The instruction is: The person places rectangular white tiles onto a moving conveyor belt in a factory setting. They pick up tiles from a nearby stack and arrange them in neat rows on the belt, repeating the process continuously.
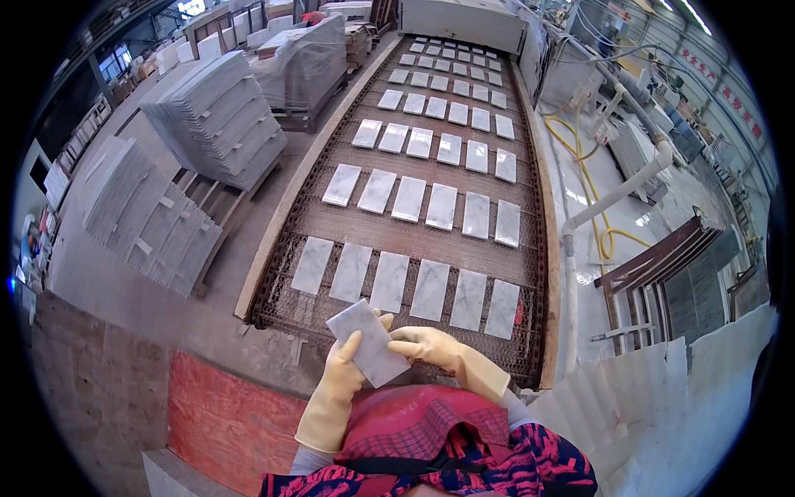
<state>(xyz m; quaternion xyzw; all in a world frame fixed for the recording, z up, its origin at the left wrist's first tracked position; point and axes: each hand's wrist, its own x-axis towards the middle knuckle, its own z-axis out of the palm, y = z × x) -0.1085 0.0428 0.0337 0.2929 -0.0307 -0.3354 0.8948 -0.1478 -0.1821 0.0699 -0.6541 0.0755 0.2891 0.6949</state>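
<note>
Close to my body, in front of the belt's near end, I hold a white marble tile [369, 346] with grey veining, tilted between both hands. My left hand [338, 374], in a cream rubber glove, grips its left side with the thumb lying on the face. From the right, my right hand [432, 346], gloved the same way, has its fingers on the tile's right edge; some fingertips are hidden behind it. Just beyond, a row of similar marble tiles [431, 289] lies spaced out on the wire-mesh conveyor belt [385, 238], with several more rows stretching away.
Wrapped and stacked grey slabs [219, 116] stand on pallets left of the belt, with another slab stack [149, 211] nearer. A white machine housing [464, 23] spans the far end. On the right are a pale pipe [617, 189], a yellow hose [583, 170] and a slab rack [654, 265].
</note>
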